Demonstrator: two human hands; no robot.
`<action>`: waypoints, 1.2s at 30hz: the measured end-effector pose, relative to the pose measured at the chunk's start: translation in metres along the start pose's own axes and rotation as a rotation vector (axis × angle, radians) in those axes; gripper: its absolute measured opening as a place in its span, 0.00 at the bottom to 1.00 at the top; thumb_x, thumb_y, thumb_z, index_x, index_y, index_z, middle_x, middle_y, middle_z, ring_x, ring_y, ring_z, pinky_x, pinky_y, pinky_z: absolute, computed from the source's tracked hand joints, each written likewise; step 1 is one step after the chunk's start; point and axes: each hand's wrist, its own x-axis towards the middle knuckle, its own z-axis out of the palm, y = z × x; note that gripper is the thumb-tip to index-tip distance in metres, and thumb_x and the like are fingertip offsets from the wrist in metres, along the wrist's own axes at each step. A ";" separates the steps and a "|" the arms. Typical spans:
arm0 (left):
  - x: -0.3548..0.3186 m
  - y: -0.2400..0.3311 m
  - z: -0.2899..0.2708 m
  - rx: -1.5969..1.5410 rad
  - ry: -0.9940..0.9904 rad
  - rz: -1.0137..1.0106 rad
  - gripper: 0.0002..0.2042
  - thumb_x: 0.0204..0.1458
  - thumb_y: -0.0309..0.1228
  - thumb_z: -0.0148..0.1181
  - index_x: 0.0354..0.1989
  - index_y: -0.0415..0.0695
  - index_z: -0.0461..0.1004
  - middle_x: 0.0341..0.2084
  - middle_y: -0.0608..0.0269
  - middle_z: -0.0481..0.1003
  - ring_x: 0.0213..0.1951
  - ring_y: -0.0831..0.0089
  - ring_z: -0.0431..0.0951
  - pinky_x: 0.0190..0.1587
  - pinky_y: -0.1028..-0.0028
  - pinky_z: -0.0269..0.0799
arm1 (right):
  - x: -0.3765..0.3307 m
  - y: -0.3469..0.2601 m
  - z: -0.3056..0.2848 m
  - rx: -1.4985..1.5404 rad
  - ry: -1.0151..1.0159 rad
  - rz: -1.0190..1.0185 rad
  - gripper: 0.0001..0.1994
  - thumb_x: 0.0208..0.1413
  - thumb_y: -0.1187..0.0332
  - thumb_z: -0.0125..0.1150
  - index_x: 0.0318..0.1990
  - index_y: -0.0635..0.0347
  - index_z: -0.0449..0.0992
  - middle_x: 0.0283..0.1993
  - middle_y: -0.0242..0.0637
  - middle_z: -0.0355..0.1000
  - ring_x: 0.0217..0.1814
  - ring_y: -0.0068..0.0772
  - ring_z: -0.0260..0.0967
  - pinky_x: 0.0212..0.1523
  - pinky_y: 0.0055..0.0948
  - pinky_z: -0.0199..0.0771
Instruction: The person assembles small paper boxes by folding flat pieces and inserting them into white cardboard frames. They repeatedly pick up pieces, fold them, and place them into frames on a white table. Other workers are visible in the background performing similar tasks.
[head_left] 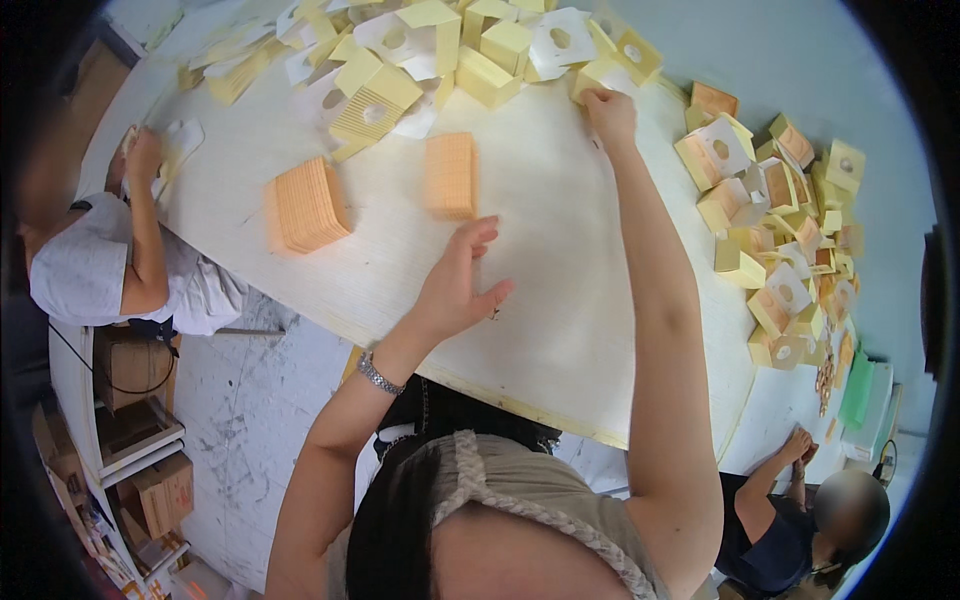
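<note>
My right hand (612,122) reaches across the white table (560,300) to a yellow box (603,76) at the edge of the far heap (493,78), though I can't tell whether I grip it. My left hand (455,285) is open, its fingertips near one orange stack (450,178), with another stack (308,208) left of it. More boxes (785,265) lie heaped to my right, and a co-worker sits at each side.
</note>
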 end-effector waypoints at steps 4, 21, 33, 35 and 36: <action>-0.004 -0.004 -0.001 -0.277 0.189 0.049 0.39 0.46 0.30 0.72 0.65 0.40 0.54 0.64 0.51 0.59 0.63 0.59 0.64 0.62 0.65 0.64 | -0.133 -0.038 -0.051 -0.310 0.018 -0.597 0.23 0.46 0.52 0.70 0.13 0.57 0.68 0.16 0.39 0.66 0.17 0.40 0.63 0.21 0.39 0.64; -0.068 0.020 -0.037 0.422 -0.018 0.142 0.34 0.40 0.25 0.73 0.58 0.43 0.65 0.55 0.45 0.63 0.53 0.50 0.69 0.52 0.63 0.71 | -0.122 -0.103 0.051 0.415 -0.872 0.273 0.19 0.48 0.64 0.73 0.46 0.63 0.76 0.35 0.31 0.76 0.33 0.19 0.71 0.33 0.18 0.71; -0.061 -0.010 -0.034 0.195 0.087 -0.001 0.44 0.36 0.27 0.77 0.62 0.42 0.53 0.56 0.45 0.63 0.55 0.49 0.70 0.56 0.63 0.70 | -0.110 0.003 -0.050 0.179 -0.815 0.334 0.23 0.55 0.53 0.66 0.53 0.55 0.75 0.43 0.32 0.73 0.37 0.24 0.71 0.39 0.26 0.74; -0.052 -0.010 -0.030 0.222 0.092 -0.023 0.47 0.36 0.28 0.77 0.63 0.41 0.50 0.57 0.44 0.63 0.56 0.50 0.71 0.55 0.63 0.71 | -0.135 0.038 -0.055 -0.089 -0.413 -0.010 0.25 0.52 0.53 0.68 0.56 0.51 0.74 0.48 0.39 0.74 0.41 0.35 0.72 0.41 0.33 0.75; -0.045 -0.009 -0.025 0.213 0.098 -0.015 0.46 0.36 0.28 0.77 0.63 0.41 0.50 0.57 0.43 0.63 0.56 0.51 0.71 0.55 0.64 0.71 | -0.153 0.044 -0.058 -0.225 -0.303 -0.307 0.27 0.51 0.54 0.68 0.58 0.50 0.72 0.52 0.41 0.71 0.45 0.39 0.70 0.44 0.36 0.74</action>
